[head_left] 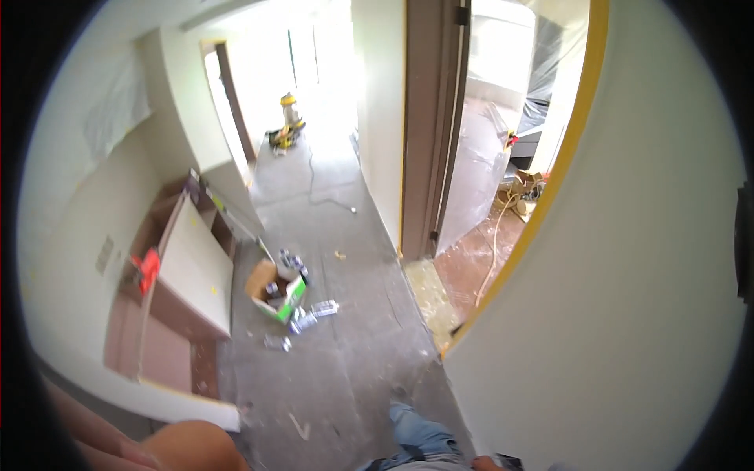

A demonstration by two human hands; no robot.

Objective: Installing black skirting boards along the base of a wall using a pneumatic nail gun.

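Right hand at the lower edge, beside a dark object

The right hand is mostly cut off, so I cannot tell whether it is wide, narrow or holding the dark object, which sits just to its right. The left forearm comes in at lower left, near a rounded tan shape; that hand cannot be made out, nor its grip. A leg in blue jeans stands on the grey floor. Farther ahead, an open cardboard box with a green side has shiny containers scattered around it.
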